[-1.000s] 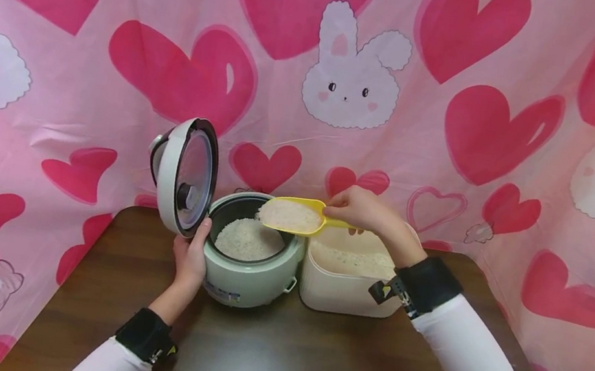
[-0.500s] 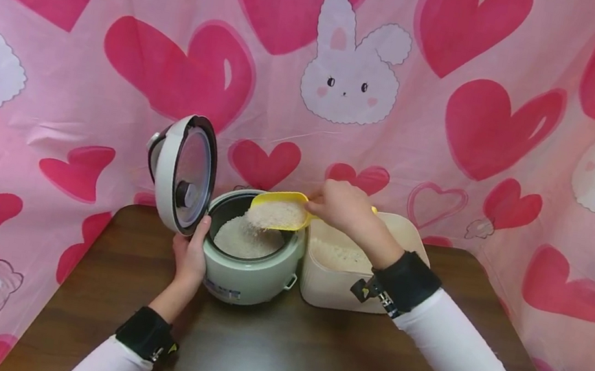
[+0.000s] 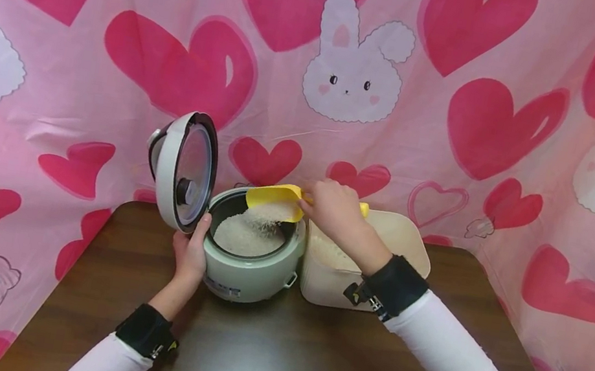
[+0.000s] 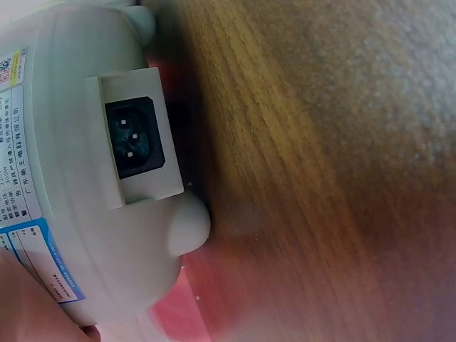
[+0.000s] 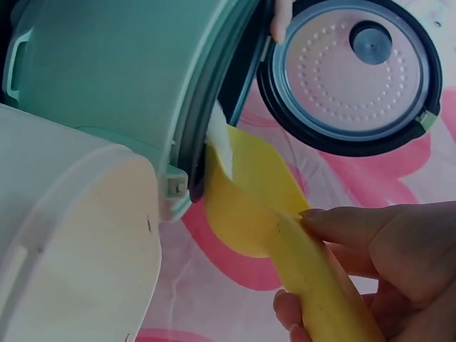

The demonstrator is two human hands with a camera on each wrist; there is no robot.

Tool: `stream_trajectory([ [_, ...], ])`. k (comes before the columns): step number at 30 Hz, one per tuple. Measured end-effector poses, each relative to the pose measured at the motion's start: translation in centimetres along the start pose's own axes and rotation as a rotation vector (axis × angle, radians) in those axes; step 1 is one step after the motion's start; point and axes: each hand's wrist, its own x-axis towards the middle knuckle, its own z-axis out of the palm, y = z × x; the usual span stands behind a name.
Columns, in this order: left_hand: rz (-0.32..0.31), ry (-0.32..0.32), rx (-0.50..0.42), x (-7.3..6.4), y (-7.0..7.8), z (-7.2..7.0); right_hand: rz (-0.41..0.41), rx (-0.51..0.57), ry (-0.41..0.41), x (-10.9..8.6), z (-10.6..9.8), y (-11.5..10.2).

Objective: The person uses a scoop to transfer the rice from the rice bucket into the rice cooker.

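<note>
While the yellow scoop (image 3: 274, 195) is tilted over the mouth of the rice cooker (image 3: 246, 279), loose grains run from its lip onto the rice (image 3: 242, 239) heaped in the dark inner pot (image 3: 228, 205). The right hand (image 3: 336, 209) grasps the scoop: its thumb presses on the neck and the fingers curl round the handle, as the right wrist view shows. The handle end projects toward the container.

The left hand (image 3: 191, 253) is set against the left side of the cooker, directly below the lid (image 3: 195, 175). Its thumb extends upward to the rim, near the lid joint; the remaining fingers are largely hidden, so whether they grip or lie flat cannot be told. The lid stands raised at the left, inner face toward the pot.

Just right of the cooker stands the cream container (image 3: 327, 290), open at the top, with rice inside. The left wrist view shows a three-pin power socket (image 4: 135, 137) on the cooker body. Both units rest on the dark wooden table (image 3: 257, 356). A pink backdrop (image 3: 317, 136) with hearts and rabbits hangs behind. Each wrist carries a black strap (image 3: 144, 330).
</note>
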Motion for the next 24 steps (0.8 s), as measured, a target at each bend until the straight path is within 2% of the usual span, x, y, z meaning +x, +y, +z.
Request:
stream_trajectory([
  [5,-0.001,-0.008,0.009,0.1,0.0,0.0,-0.004,-0.001,0.026,0.0,0.6,-0.2],
  [14,0.0,-0.001,-0.002,0.0,0.0,0.1,-0.014,0.049,0.026,-0.5,1.3,0.2],
  [24,-0.007,-0.018,0.002,0.0,-0.1,-0.2,0.052,0.214,-0.014,-1.6,1.9,2.8],
])
